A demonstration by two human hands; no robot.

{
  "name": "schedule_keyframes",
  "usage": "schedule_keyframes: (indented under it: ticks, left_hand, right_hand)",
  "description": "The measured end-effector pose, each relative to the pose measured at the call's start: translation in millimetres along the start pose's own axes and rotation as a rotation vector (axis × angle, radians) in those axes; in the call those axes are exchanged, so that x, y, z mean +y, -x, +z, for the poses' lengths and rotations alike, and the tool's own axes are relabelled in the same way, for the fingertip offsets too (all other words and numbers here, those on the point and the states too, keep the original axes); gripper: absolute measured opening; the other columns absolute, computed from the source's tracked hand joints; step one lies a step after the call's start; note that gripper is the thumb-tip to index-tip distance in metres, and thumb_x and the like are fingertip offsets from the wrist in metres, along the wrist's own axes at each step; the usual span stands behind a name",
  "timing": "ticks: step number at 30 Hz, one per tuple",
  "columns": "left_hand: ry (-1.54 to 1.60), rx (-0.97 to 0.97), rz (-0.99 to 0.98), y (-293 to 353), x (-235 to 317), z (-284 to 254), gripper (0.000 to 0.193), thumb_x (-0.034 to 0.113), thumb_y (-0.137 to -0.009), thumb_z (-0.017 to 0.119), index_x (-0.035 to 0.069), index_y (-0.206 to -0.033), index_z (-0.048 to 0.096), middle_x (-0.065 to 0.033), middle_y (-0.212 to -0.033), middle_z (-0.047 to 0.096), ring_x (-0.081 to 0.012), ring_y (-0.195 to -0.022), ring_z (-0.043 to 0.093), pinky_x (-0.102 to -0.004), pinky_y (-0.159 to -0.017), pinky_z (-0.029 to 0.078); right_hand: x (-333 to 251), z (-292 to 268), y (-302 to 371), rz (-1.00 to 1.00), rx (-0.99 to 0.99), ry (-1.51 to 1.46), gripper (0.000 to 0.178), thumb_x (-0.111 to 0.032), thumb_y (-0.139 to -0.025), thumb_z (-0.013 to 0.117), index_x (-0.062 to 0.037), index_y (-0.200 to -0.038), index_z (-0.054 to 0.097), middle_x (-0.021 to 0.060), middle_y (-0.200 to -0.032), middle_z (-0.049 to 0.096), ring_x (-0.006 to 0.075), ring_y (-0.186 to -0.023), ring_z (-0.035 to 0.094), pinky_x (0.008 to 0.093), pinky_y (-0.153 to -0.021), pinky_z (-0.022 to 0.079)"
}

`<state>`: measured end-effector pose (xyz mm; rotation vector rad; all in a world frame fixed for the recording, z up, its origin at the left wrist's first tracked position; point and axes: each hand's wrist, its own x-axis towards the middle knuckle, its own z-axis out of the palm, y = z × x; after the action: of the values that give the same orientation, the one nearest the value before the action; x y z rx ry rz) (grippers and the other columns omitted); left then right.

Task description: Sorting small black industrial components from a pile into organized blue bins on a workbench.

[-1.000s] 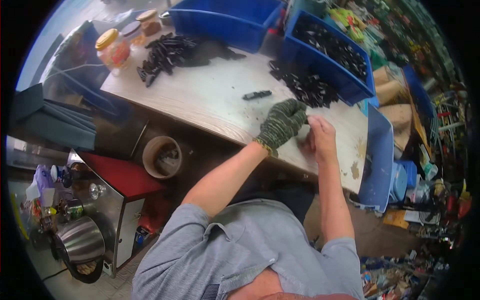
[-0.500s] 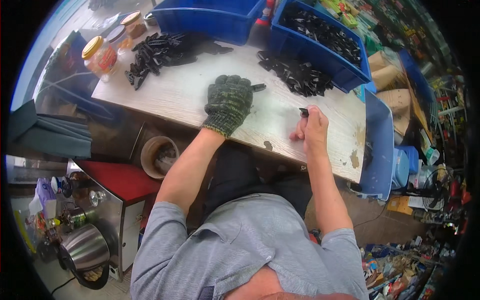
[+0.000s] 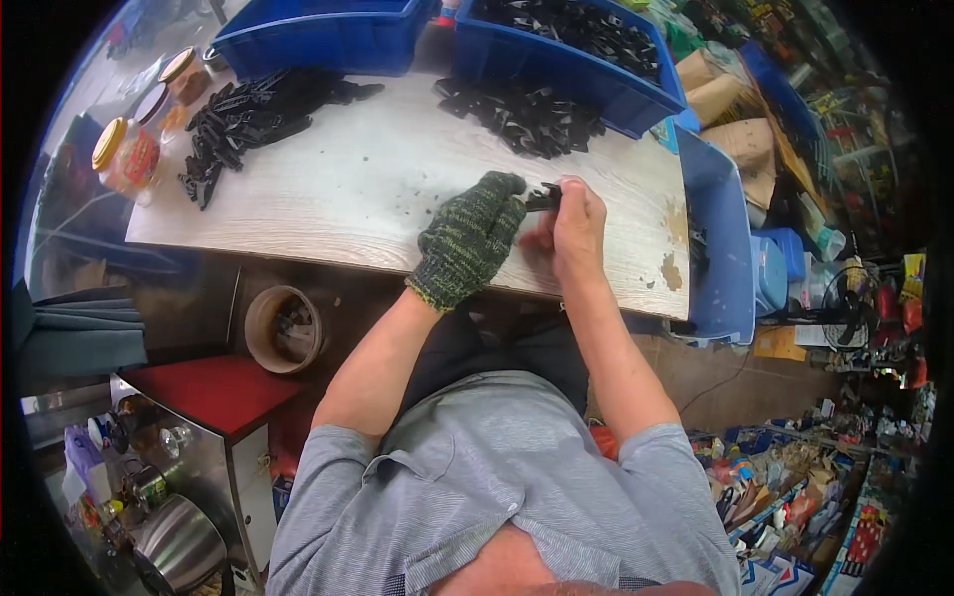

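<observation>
My left hand (image 3: pixel 465 236), in a dark green knitted glove, is closed on a small black plastic part (image 3: pixel 542 201) above the near side of the white table (image 3: pixel 343 194). My bare right hand (image 3: pixel 580 230) meets it from the right, thumb and fingers pinched on black plastic at the same spot. Whether this is one part or two pressed together, I cannot tell; fingers and glove cover most of it. Beyond my hands lies a heap of short black parts (image 3: pixel 532 117). Longer black pieces (image 3: pixel 243 119) are piled at the table's left.
Behind the short parts stands a blue bin (image 3: pixel 621 107) full of black pieces; another blue bin (image 3: pixel 318 52) is to its left. Lidded jars (image 3: pixel 127 164) line the left edge. A lighter blue tub (image 3: pixel 722 238) adjoins the right edge. Below the table sits a round bucket (image 3: pixel 283 333).
My hands have come together: the right moved left, the gloved left turned toward it, each bringing black plastic. The whole view has shifted, so the table appears farther left.
</observation>
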<state>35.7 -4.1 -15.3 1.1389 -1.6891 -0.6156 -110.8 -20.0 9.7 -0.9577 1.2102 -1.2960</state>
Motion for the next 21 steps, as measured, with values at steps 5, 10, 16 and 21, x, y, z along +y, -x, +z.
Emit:
schedule_keyframes:
  ticks: [5, 10, 16, 21]
  left_hand:
    - [0.099, 0.175, -0.026, -0.1, 0.7, 26.6, 0.031, 0.012, -0.096, 0.056, 0.004, -0.125, 0.059, -0.0163, -0.106, 0.068, -0.0317, -0.094, 0.065, -0.0393, -0.083, 0.051]
    - [0.144, 0.126, -0.201, -2.6, 26.1, 42.4, 0.032, 0.011, -0.096, 0.056, 0.004, -0.127, 0.057, -0.0162, -0.107, 0.067, -0.0277, -0.091, 0.065, -0.0382, -0.083, 0.050]
    - [0.377, 0.026, -0.242, -3.6, 5.4, 45.2, 0.031, 0.015, -0.096, 0.056, 0.006, -0.125, 0.058, -0.0149, -0.105, 0.067, -0.0271, -0.092, 0.065, -0.0400, -0.080, 0.052]
    - [-0.238, 0.200, 0.122, -40.0, -21.4, 11.2, 0.029, 0.013, -0.092, 0.058, 0.010, -0.120, 0.063, -0.0141, -0.101, 0.068, -0.0314, -0.093, 0.065, -0.0436, -0.080, 0.053]
  right_hand:
    - [16.9, -9.4, -11.5, -0.155, 0.058, 0.167, 0.029, -0.026, -0.098, 0.049, -0.0053, -0.080, 0.058, -0.0002, -0.058, 0.043, 0.0088, -0.049, 0.040, 0.0274, -0.047, 0.042]
    - [11.1, -15.7, -6.6, -0.213, 0.023, 0.171, 0.031, -0.024, -0.098, 0.051, -0.0063, -0.073, 0.057, -0.0027, -0.063, 0.044, 0.0056, -0.059, 0.041, 0.0248, -0.054, 0.036]
    - [-2.9, -9.9, -0.8, -0.109, 0.070, 0.147, 0.031, -0.025, -0.097, 0.051, -0.0066, -0.072, 0.053, -0.0005, -0.061, 0.044, 0.0088, -0.054, 0.043, 0.0293, -0.050, 0.045]
    - [-14.4, -21.9, -6.1, 0.113, 0.212, -0.086, 0.027, -0.027, -0.096, 0.049, -0.0050, -0.079, 0.053, 0.0012, -0.058, 0.039, 0.0143, -0.045, 0.040, 0.0389, -0.050, 0.053]
